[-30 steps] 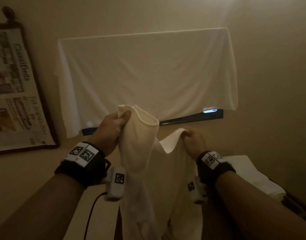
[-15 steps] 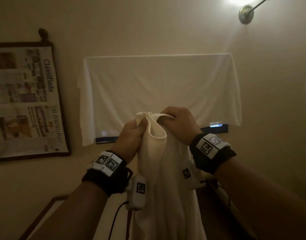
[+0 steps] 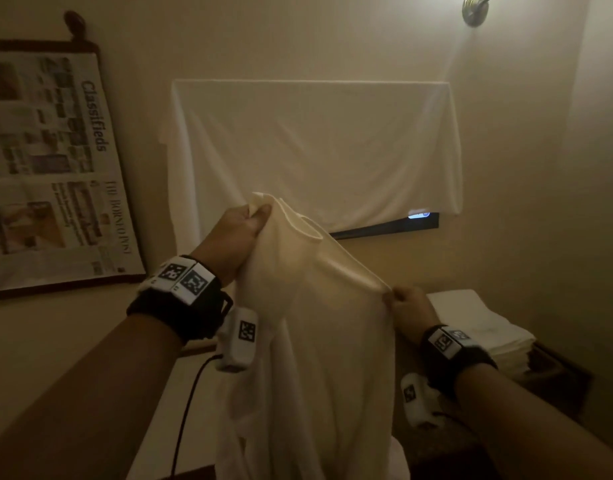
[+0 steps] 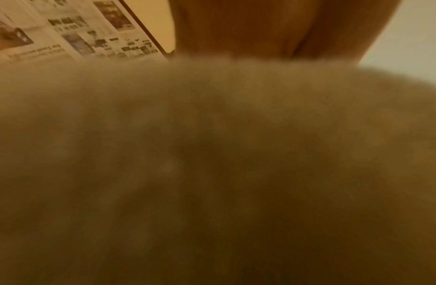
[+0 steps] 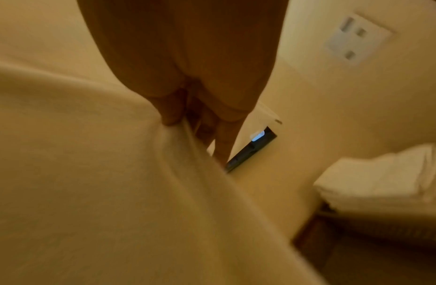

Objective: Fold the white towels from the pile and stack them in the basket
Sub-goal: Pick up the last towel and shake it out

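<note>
We hold both forearms out in front of us, each wrist strapped with a dark band. Our left hand [image 3: 241, 230] is raised, thumb and curled fingers pinching the top corner of the towel [image 3: 318, 341]. Our right hand [image 3: 410, 308] sits lower, at the towel's right edge, fingertips [image 5: 174, 115] nipping the hem and drawing it taut.

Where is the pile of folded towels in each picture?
Head: the folded towels sit low at the right, just past the right hand.
Left wrist: not in it; blurred cloth fills most of the picture.
Right wrist: the folded towels sit at the right edge.
Shared landmark: the dark bar with a blue light on the wall.
</note>
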Demonstrator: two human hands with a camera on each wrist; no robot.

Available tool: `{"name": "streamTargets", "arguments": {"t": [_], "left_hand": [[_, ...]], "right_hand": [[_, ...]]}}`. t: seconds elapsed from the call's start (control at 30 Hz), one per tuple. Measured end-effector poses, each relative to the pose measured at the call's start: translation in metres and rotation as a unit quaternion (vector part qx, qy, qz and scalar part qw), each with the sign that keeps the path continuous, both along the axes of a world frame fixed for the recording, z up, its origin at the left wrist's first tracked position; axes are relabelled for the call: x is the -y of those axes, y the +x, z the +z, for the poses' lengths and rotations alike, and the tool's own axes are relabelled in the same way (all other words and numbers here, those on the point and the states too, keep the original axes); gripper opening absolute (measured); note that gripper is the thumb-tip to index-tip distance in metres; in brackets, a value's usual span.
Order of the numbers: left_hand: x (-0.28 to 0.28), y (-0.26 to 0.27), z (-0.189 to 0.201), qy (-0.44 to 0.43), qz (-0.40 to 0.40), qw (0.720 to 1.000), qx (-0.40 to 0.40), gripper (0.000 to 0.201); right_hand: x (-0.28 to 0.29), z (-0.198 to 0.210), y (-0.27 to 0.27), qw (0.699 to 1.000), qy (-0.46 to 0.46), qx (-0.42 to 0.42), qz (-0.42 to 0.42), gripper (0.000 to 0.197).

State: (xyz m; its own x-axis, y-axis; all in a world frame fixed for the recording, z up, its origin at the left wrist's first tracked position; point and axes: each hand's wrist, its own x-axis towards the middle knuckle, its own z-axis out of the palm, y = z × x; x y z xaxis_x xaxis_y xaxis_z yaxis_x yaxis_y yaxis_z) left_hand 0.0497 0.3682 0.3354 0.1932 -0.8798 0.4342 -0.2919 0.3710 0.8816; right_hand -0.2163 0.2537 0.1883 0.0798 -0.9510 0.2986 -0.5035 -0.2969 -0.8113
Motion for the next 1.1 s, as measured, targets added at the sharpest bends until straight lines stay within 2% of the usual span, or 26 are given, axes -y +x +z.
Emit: {"name": "streamTargets", "arguments": {"t": [0.07, 0.13, 0.2, 0.27, 0.37, 0.43, 0.63, 0.7, 0.8, 0.87, 0.93, 1.0, 1.1], "left_hand": [[-0.013, 0.002, -0.007, 0.020, -0.032, 0.999, 0.001, 0.030], [-0.023, 0.003, -0.015, 0.029, -0.055, 0.998, -0.012, 0.035], [-0.026, 0.006, -0.024, 0.031, -0.067, 0.997, -0.036, 0.037], [-0.026, 0.007, -0.033, 0.036, -0.089, 0.993, -0.073, 0.040], [-0.025, 0.000, -0.040, 0.042, -0.124, 0.980, -0.150, 0.040], [-0.025, -0.003, -0.037, 0.024, -0.122, 0.979, -0.159, 0.039], [-0.023, 0.010, -0.015, -0.027, -0.052, 0.995, -0.084, 0.039], [-0.024, 0.013, -0.013, -0.025, -0.052, 0.996, -0.065, 0.042], [-0.027, 0.020, -0.011, -0.022, -0.045, 0.997, -0.063, 0.043], [-0.035, 0.026, -0.006, -0.025, -0.025, 0.998, -0.052, 0.041], [-0.040, 0.034, -0.003, -0.023, 0.002, 0.999, -0.026, 0.036], [-0.046, 0.042, -0.005, -0.016, 0.021, 1.000, -0.009, 0.032], [-0.055, 0.052, -0.012, 0.004, 0.024, 1.000, 0.000, 0.030]], "right_hand": [[-0.011, 0.017, 0.019, 0.998, -0.017, 0.066, -0.013, 0.016], [-0.033, 0.048, 0.041, 0.990, -0.093, 0.100, 0.026, 0.009], [-0.061, 0.086, 0.062, 0.980, -0.170, 0.073, 0.073, 0.010], [-0.080, 0.117, 0.081, 0.971, -0.209, 0.053, 0.104, 0.014], [-0.090, 0.140, 0.098, 0.964, -0.237, 0.047, 0.109, 0.020], [-0.092, 0.145, 0.103, 0.966, -0.231, 0.026, 0.115, 0.025], [-0.100, 0.118, 0.107, 0.962, -0.233, -0.057, 0.128, 0.032], [-0.098, 0.094, 0.105, 0.964, -0.225, -0.098, 0.107, 0.025], [-0.086, 0.044, 0.091, 0.983, -0.120, -0.137, 0.034, 0.025], [-0.072, 0.009, 0.073, 0.987, -0.045, -0.153, -0.006, 0.032], [-0.061, -0.016, 0.051, 0.987, 0.012, -0.158, -0.041, 0.033], [-0.058, -0.028, 0.032, 0.987, 0.037, -0.140, -0.071, 0.024], [-0.067, -0.014, 0.033, 0.989, 0.012, -0.115, -0.097, 0.021]]}}
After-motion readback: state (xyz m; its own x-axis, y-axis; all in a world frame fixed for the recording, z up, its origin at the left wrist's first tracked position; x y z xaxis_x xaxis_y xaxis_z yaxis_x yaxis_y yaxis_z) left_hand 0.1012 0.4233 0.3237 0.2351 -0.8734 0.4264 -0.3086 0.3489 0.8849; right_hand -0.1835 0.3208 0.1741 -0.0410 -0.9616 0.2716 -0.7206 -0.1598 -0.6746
